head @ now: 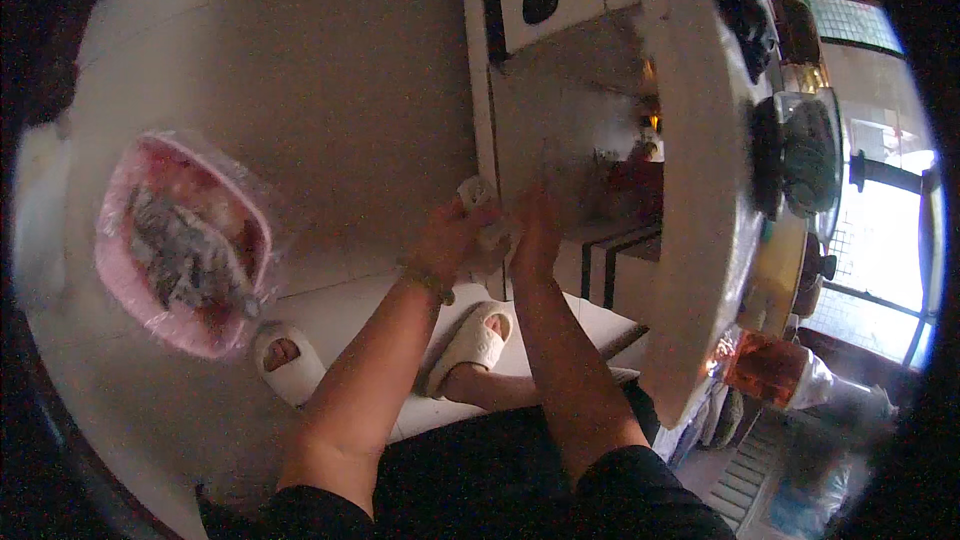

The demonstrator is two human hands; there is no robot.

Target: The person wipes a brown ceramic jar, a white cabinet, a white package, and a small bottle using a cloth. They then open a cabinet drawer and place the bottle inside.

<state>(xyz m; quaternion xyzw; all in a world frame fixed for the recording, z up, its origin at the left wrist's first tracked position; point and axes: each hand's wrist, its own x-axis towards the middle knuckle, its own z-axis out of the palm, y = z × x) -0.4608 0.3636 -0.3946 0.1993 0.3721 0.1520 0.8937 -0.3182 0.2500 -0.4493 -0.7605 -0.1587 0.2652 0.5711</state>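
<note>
Both hands are held out close together above the tiled floor, in front of the person. My left hand (442, 240) has its fingers around a small whitish roll-shaped object (477, 195); the blur hides what it is. A bracelet or watch sits on that wrist. My right hand (536, 232) is just to the right, fingers raised. Something pale and translucent (493, 240) shows between the two hands, and I cannot tell whether the right hand grips it.
A pink bin lined with clear plastic (112, 270) holds crumpled grey waste at the left. White slippers (480, 334) are on the person's feet. At the right run a counter edge (690, 202), a glass-lidded pot (810, 154) and a container of orange liquid (765, 367).
</note>
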